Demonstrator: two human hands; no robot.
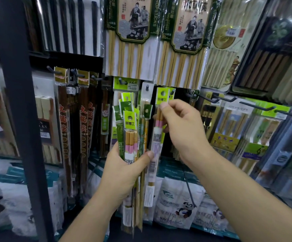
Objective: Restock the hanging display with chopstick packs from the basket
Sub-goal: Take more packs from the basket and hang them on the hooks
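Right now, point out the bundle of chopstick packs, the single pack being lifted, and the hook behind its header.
bundle of chopstick packs [130, 135]: head view, on the front pack's wrapper.
single pack [162, 96]: head view, on its green header card.
hook [172, 92]: head view, on its dark tip.

bundle of chopstick packs [131, 137] in left hand [124, 172], single pack [156, 137] just right in right hand [183, 131], hook [172, 92] above
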